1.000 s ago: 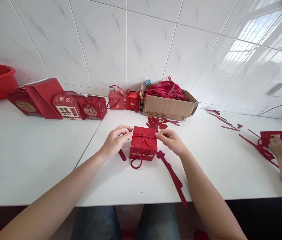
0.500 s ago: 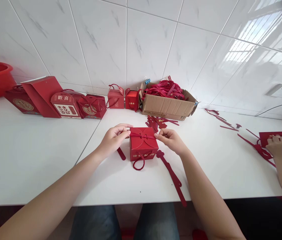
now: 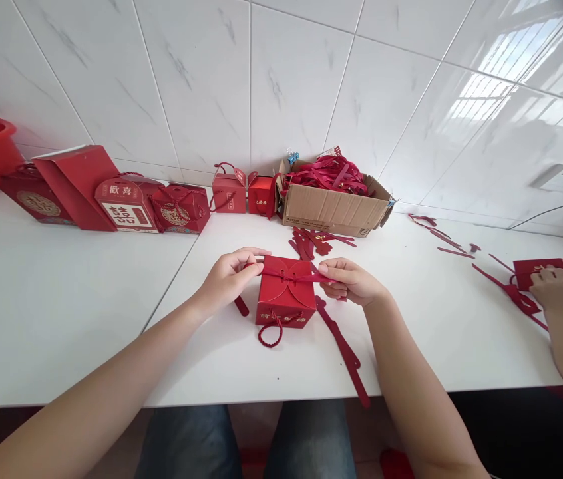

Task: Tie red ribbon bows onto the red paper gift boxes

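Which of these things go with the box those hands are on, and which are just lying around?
In use:
small red box
ribbon, pinched by left hand and right hand
probably the ribbons in the carton

Lying about, it seems:
row of boxes behind
long red strip
power strip

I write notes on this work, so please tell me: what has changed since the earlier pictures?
The right hand has moved a little rightward, away from the red box, and more of the ribbon shows on that side. The left hand stays at its left edge; the cardboard carton stays too.
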`<action>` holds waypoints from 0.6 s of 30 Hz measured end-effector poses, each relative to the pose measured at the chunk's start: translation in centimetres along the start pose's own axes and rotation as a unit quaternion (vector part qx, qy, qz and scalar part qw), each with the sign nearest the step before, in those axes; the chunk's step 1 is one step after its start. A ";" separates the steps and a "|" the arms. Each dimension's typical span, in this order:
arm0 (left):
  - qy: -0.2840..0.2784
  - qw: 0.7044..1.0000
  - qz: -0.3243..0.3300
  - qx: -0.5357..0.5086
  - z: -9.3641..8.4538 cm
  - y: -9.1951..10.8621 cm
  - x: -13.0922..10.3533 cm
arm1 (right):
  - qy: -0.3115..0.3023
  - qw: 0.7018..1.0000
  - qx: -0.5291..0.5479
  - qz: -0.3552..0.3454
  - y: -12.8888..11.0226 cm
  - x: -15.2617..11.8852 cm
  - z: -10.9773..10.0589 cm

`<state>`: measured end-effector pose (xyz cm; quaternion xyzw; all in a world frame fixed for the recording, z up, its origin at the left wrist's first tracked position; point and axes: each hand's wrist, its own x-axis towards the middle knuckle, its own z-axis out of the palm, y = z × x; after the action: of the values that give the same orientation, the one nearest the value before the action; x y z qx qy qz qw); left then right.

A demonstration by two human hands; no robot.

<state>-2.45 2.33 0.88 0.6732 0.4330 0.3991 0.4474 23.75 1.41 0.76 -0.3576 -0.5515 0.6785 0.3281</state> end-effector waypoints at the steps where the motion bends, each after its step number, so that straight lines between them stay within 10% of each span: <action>1: -0.007 1.000 0.005 0.001 0.0 0.1 0.0 | 0.002 1.000 0.012 -0.006 0.0 0.0 -0.1; 18: -0.013 0.999 0.030 0.000 -0.2 0.2 0.1 | -0.104 0.993 -0.008 -0.054 0.6 -0.3 -1.1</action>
<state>-2.54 2.40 1.12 0.6911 0.4068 0.4037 0.4404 24.78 1.65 0.09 -0.2573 -0.6064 0.6892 0.3018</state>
